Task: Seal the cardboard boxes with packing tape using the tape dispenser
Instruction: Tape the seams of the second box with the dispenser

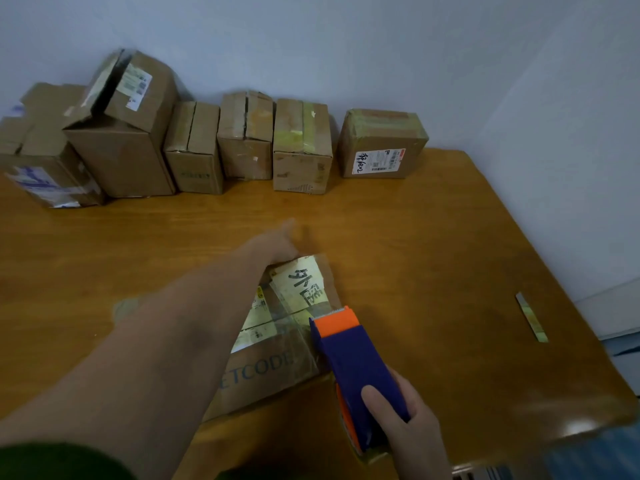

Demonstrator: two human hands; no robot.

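L hand (277,242) at far end of box (273,341), fingers blurred, can't tell grip. R hand (405,420) fingers curled round tape dispenser (353,355), orange nose on box's top, right side. Other boxes (301,147) well behind box, on table (450,237).

A brown cardboard box (273,368), wearing yellowed labels and printed lettering, is lying flat and low. A blue and orange tape dispenser (353,355) is slanting along this box's right edge, its orange nose touching the top. Other boxes (301,147) are standing in a row well behind this box.
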